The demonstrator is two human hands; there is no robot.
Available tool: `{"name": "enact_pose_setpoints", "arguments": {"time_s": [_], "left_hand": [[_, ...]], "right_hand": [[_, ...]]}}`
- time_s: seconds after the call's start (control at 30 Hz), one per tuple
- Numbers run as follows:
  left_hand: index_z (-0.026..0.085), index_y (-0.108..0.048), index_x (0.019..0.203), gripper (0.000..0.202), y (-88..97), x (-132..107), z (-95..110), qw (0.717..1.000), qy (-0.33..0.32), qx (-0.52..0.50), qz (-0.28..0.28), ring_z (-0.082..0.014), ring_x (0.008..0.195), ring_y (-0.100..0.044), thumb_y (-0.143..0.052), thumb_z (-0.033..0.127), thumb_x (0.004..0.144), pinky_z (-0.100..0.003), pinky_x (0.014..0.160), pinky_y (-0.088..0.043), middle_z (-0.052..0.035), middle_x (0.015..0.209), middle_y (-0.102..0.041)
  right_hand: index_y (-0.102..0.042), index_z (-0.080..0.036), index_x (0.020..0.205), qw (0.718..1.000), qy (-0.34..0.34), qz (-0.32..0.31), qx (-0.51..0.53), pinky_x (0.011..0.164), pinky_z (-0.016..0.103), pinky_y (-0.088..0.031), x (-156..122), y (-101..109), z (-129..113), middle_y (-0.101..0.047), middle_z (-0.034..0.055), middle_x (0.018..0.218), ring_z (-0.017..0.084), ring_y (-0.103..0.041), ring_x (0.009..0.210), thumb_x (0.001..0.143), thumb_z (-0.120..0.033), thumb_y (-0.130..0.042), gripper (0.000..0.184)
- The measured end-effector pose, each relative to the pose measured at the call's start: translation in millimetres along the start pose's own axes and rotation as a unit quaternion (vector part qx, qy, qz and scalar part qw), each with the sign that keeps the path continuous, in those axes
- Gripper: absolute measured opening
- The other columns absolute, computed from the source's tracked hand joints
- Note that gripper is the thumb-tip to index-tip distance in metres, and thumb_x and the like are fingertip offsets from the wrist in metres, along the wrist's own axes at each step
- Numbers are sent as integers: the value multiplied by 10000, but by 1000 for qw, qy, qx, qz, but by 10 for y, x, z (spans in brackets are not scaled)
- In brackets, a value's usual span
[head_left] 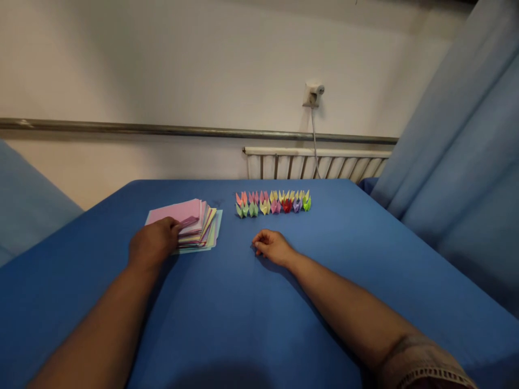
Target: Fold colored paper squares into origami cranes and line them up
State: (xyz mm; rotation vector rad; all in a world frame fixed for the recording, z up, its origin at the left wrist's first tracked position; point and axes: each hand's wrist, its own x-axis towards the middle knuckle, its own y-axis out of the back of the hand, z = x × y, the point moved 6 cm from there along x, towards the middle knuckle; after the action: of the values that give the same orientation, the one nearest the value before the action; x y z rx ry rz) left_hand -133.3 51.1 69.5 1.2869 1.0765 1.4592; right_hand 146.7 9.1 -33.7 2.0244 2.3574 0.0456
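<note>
A stack of coloured paper squares [198, 222] lies on the blue table [324, 281], pink sheet on top. My left hand [153, 243] rests on the stack's near left corner, fingers curled over the top pink sheet and lifting its edge. My right hand [272, 246] lies on the cloth to the right of the stack, fingers curled loosely inward, with nothing visible in them. Behind my right hand stand two short rows of small folded paper figures [273, 203] in pink, green, yellow, red and purple.
A white wall with a metal rail [121, 128] runs behind the table. A radiator [316, 165] and a wall socket with a hanging cable [313, 96] are at the back. Blue curtain [458, 156] hangs at the right.
</note>
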Motion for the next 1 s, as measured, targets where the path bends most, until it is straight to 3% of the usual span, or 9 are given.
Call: {"name": "enact_pose_setpoints", "arguments": {"time_s": [0.13, 0.23, 0.33, 0.4, 0.53, 0.63, 0.7, 0.77, 1.0], "left_hand": [[167, -677, 971, 399, 47, -26, -4, 999, 20, -21, -14, -291, 814, -605, -449, 478, 870, -401, 717, -469, -63, 818, -652], [164, -691, 991, 440, 125, -84, 88, 995, -7, -86, 45, -299, 904, -618, -431, 503, 886, -420, 788, -480, -70, 923, -686], [159, -663, 1073, 345, 281, -308, 432, 959, -132, -170, 184, -247, 1086, -588, -408, 335, 921, -381, 963, -433, -69, 1123, -671], [161, -664, 1033, 296, 268, -523, 766, 927, -238, -206, 206, -230, 1139, -564, -446, 321, 915, -372, 1022, -398, -73, 1117, -677], [217, -675, 982, 241, -17, -907, 1400, 864, -438, -229, 92, -219, 1221, -511, -448, 188, 905, -405, 1051, -368, -45, 1091, -701], [238, -684, 942, 222, -203, -1025, 1587, 830, -508, -229, 19, -233, 1287, -449, -480, 166, 893, -442, 1060, -349, -39, 1180, -672], [239, -687, 903, 214, -264, -1004, 1589, 829, -512, -225, 0, -243, 1322, -404, -486, 166, 891, -462, 1073, -330, -37, 1225, -647], [232, -681, 881, 213, -283, -948, 1547, 837, -500, -221, 2, -248, 1335, -383, -479, 168, 892, -476, 1085, -313, -39, 1243, -634], [189, -646, 977, 192, -314, -767, 1389, 875, -402, -268, 44, -252, 1292, -428, -482, 214, 880, -476, 1085, -345, -84, 1260, -603]], "right_hand": [[-572, -192, 728, 1000, -1, 0, 5, 519, 186, -423, 7, 3, 3, -558, -62, 608, 71, -540, 510, 749, -87, -587, 108], [-578, -192, 729, 1000, -6, -2, 16, 506, 183, -416, 11, -6, 21, -573, -53, 621, 77, -548, 522, 752, -151, -638, 76], [-582, -180, 739, 999, -14, -3, 33, 483, 189, -414, 8, 8, 11, -623, -6, 679, 89, -559, 532, 808, -327, -634, 170], [-604, -164, 804, 996, -31, -8, 86, 520, 214, -456, -7, 42, -25, -668, 55, 787, 112, -606, 592, 869, -502, -521, 354], [-625, -151, 1009, 948, -71, -53, 306, 707, 340, -535, -49, 116, -160, -687, 140, 1007, 208, -673, 852, 851, -755, -221, 744], [-629, -160, 1038, 941, -47, -32, 335, 785, 372, -528, -30, 239, -210, -691, 113, 1039, 227, -657, 918, 844, -655, -447, 562], [-638, -153, 940, 953, -40, 50, 297, 750, 334, -525, -11, 374, -134, -705, 73, 898, 198, -652, 788, 757, -428, -675, 333], [-620, -153, 824, 954, -37, 119, 272, 675, 281, -506, -27, 487, -35, -674, 20, 738, 148, -604, 637, 658, -250, -749, 231], [-601, -171, 815, 944, -27, 161, 285, 638, 265, -488, -281, 657, 96, -663, 7, 728, 124, -580, 603, 634, -236, -767, 254]]}}
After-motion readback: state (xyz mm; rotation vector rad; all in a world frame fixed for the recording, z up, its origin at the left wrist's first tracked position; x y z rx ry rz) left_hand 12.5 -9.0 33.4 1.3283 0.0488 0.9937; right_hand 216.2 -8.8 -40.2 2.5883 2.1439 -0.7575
